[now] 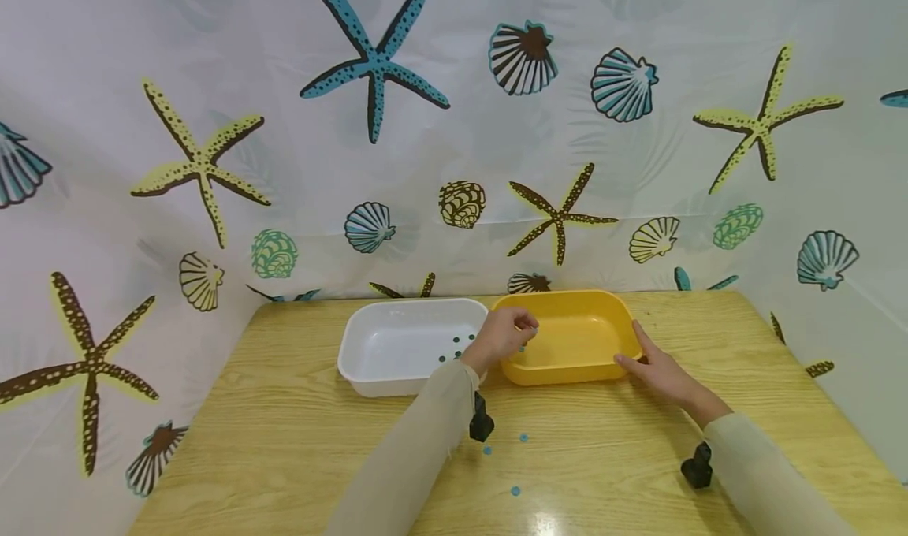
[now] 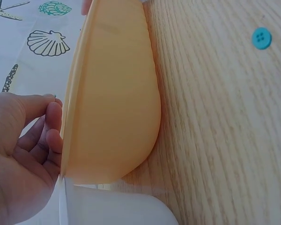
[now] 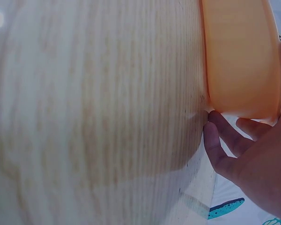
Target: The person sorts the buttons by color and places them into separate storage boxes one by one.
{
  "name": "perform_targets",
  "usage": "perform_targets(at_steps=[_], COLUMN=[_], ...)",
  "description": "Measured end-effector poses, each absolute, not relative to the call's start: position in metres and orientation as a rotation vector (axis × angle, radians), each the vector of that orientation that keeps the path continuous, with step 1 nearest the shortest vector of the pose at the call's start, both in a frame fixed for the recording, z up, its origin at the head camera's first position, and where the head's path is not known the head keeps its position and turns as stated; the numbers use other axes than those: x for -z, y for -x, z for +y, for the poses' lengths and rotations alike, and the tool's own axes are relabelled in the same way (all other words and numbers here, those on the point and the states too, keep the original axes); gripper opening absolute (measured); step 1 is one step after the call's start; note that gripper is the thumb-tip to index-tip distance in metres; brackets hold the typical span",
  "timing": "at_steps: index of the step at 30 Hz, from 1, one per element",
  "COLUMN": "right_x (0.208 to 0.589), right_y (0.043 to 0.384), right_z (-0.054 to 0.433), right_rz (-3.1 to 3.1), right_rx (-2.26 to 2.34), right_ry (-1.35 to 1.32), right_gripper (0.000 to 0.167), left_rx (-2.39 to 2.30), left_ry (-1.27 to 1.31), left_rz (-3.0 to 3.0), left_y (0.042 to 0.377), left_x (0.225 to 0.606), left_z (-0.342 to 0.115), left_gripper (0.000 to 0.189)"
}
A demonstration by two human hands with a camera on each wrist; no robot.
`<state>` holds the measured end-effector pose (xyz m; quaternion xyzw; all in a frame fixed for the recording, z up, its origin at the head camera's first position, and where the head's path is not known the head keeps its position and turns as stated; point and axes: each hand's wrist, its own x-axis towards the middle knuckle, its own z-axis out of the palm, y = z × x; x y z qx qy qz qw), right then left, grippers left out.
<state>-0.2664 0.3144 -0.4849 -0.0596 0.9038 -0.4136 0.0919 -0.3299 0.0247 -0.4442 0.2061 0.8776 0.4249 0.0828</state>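
Observation:
My left hand (image 1: 502, 336) is over the left end of the yellow tray (image 1: 567, 374), its thumb and index finger pinching a small blue button (image 1: 534, 330). Only a sliver of that button shows at the fingertips in the left wrist view. Another blue button (image 1: 522, 349) lies inside the yellow tray, just below the fingers. At the tray's right end, my right hand (image 1: 660, 372) holds the front corner, thumb at the rim and fingers against the outer wall. Several dark green buttons (image 1: 457, 355) lie in the white tray (image 1: 386, 386), partly hidden by my left wrist.
Loose blue buttons lie on the wooden table (image 1: 284, 441) in front of the trays: one button (image 1: 523, 437), a second button (image 1: 487, 450), and a nearer button (image 1: 515, 491). A white curtain (image 1: 454, 142) with starfish and shells surrounds the table's back and sides.

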Motion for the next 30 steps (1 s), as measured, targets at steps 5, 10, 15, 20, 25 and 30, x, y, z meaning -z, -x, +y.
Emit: perform_targets(at_steps=[5,10,15,20,25,30], right_x=[0.484,0.484,0.485,0.486,0.486,0.486], right_y=[0.267,0.267,0.268,0.269,0.269,0.269], right_z=[0.314,0.314,0.314,0.315,0.315,0.315], right_rz=[2.680,2.684,2.680,2.673,2.680,2.684], right_rx=[1.230,1.221,1.237,1.249,1.244,1.233], right_ry=[0.171,0.166,0.170,0.172,0.172,0.165], right_gripper=[0.085,0.085,0.086,0.086,0.086,0.086], left_rx=[-1.221,-1.233,-1.254,-1.276,-1.276,-1.291], left_ry=[-0.647,-0.635,-0.615,-0.612,-0.613,-0.592], left_rz=[2.675,2.679,2.667,2.665,2.675,2.657], left_y=[0.335,0.338,0.341,0.343,0.344,0.345], left_x=[0.443,0.443,0.445,0.445,0.445,0.443], left_z=[0.025,0.025,0.028,0.031,0.033,0.035], left_gripper=[0.014,0.010,0.008,0.007,0.009,0.016])
